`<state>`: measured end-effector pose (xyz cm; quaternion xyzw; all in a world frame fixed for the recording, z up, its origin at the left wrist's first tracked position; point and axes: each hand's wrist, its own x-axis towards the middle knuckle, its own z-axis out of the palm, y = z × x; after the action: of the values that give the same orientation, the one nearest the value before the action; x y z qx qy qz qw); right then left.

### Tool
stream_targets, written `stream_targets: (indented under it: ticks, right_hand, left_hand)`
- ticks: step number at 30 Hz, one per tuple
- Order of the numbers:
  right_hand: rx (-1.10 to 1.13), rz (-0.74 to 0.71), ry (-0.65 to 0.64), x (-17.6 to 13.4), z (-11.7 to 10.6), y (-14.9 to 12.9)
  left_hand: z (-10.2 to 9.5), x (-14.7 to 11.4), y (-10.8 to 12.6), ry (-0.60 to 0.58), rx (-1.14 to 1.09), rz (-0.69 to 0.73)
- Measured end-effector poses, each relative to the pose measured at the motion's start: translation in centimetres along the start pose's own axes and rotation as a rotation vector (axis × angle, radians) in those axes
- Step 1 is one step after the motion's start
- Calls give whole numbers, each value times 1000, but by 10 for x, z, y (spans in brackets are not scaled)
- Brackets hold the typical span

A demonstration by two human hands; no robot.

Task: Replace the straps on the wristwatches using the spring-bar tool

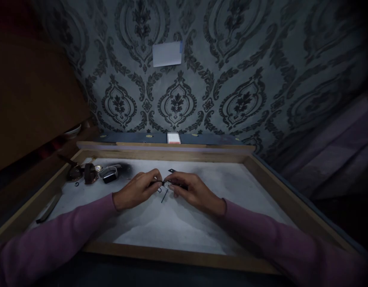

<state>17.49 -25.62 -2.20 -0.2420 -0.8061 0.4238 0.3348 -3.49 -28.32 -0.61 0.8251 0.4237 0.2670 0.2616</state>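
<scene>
Hands, two of them, meet near the middle of one desk (142, 231), which has a pale surface and a raised wooden rim (160, 256). Between their fingertips is one small, pale, watch-like piece (166, 185) with dark strap either side, directly ahead of both palms. The left hand (140, 189) has thumb and fingers pinched on the strap on its side; the right hand (191, 191) is curled, its fingertips closed against the piece. One thin dark rod (164, 196) slants below them, and one flat black strip (172, 170) juts out beyond the right fingers.

To the left lie one square-faced watch (110, 175), a cluster of brown straps (89, 173) too tangled to count, one small dark curved bit (77, 184) and one long narrow object (49, 208) by the rim. Two cards show: a white card (167, 54) on the patterned wall (177, 101), and a red-striped card (173, 138) behind the desk, its print too blurred to read.
</scene>
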Motion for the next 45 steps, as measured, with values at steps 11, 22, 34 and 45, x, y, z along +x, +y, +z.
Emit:
stream_targets:
  ticks: [11,22,34,45]
  right_hand:
    - [-108,-59,-11,-3,0,-4]
    - [-80,-4,-14,-2,1,-5]
    - [105,120,-90,2,1,2]
    - [-19,53,-70,1,-3,-3]
  left_hand:
    - [-2,-2,3,-93,-17,22]
    - [-3,0,-3,-127,24,105]
    - [-1,1,0,-165,-193,3]
    - [-1,2,2,-69,-60,20]
